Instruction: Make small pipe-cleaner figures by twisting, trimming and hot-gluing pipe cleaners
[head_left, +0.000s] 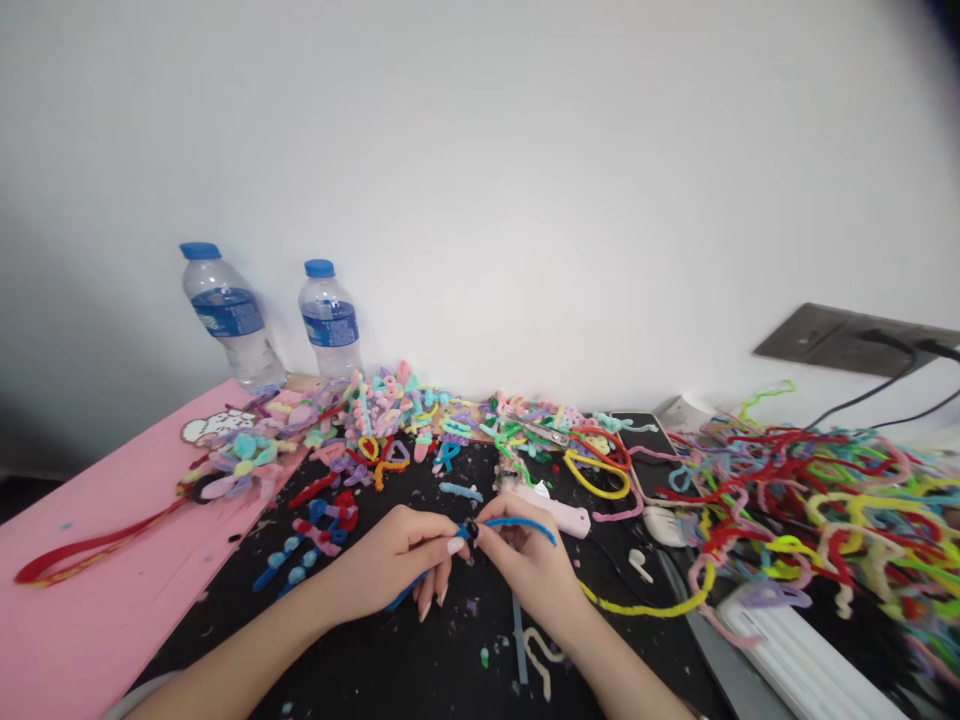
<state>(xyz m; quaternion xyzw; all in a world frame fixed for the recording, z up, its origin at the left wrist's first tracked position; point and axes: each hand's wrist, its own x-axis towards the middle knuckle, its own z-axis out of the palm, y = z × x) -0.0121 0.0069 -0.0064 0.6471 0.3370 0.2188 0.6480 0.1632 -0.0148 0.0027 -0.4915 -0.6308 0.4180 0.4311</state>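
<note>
At far edge of tabletop (337, 660), pieces (386, 402) seemingly finished; nearer, left hand (409, 555), right hand (531, 568) together, pinching blue stem (523, 522), likely unfinished.

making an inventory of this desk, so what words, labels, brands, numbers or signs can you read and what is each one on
No text can be read with certainty.
Blue label on the left bottle: pale print, too small and blurred to read.
Blue label on the right bottle: likewise unreadable.
Wall socket plate: no readable marking.
</note>
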